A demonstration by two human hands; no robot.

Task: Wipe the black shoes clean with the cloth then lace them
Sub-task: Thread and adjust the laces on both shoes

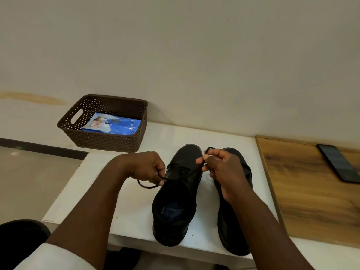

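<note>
Lacing stage. Both shoes sit on the white table (136, 211), toes away from me. My left hand (148, 168) pinches one lace (147, 186) end beside the left shoe (176, 193); my right hand (220, 170) pinches the other end, looped above the right shoe (233, 227). No cloth in view. Risks: uneven pull could slip an end back through an eyelet; the heels overhang the table edge, so a hard tug could drag the shoe off.

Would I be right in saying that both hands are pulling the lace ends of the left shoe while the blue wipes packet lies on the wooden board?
Not quite: the head view shows the blue wipes packet inside the brown basket, not on the wooden board, which holds only a phone. The left hand and right hand do each hold a lace end of the left shoe.
</note>
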